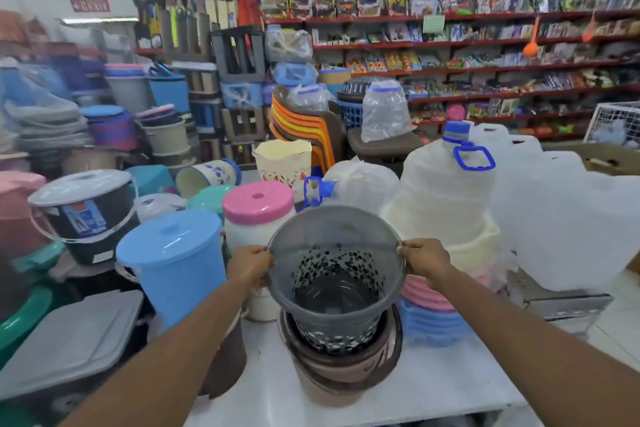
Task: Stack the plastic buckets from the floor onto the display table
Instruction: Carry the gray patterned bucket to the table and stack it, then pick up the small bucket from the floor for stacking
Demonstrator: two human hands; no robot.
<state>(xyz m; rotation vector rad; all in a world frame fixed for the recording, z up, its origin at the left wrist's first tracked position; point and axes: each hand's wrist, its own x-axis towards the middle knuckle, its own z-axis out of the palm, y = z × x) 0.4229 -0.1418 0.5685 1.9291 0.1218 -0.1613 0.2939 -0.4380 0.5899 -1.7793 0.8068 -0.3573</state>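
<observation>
Both hands, left hand (pixel 250 266) and right hand (pixel 423 263), pinch the grey bucket (pixel 335 274) rim at lower centre, nesting it into the brown stack (pixel 341 362); next, press down squarely, then release.

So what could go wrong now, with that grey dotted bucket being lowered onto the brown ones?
1. The brown stack stands near the table's front edge; a hard push might tip it off.
2. The grey bucket looks tilted between the left hand and right hand, so it could jam instead of nesting.
3. The blue lidded bucket and pink-lidded jar stand close by; an elbow could knock them.
</observation>
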